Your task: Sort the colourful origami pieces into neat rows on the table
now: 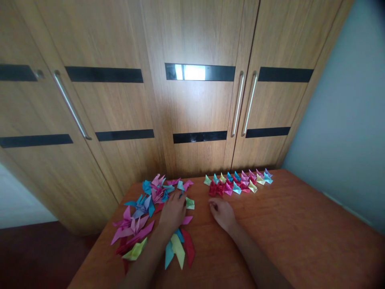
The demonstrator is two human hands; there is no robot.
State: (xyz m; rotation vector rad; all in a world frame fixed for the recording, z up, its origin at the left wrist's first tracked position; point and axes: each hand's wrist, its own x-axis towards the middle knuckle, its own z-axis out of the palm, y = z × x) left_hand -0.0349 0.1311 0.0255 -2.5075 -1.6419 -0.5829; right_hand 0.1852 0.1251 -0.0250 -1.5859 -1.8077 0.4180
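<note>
My left hand point(173, 209) reaches over a loose pile of folded origami paper pieces point(144, 206) at the table's left. Its fingers stretch forward and down, touching or just above the paper near a small blue piece; their tips are partly hidden. A pale green origami piece point(190, 203) lies just right of these fingers. Flat folded strips, among them a yellow one point(178, 250) and a red one point(188, 247), lie under and beside my left forearm. My right hand point(222, 213) rests on the table with its fingers curled in, nothing visible in them.
Two rows of small boat-like origami pieces point(236, 187) stand along the back of the brown wooden table point(285, 237). Right behind it rises a wooden wardrobe point(201, 108) with metal handles. A pale wall point(339, 132) borders the right side.
</note>
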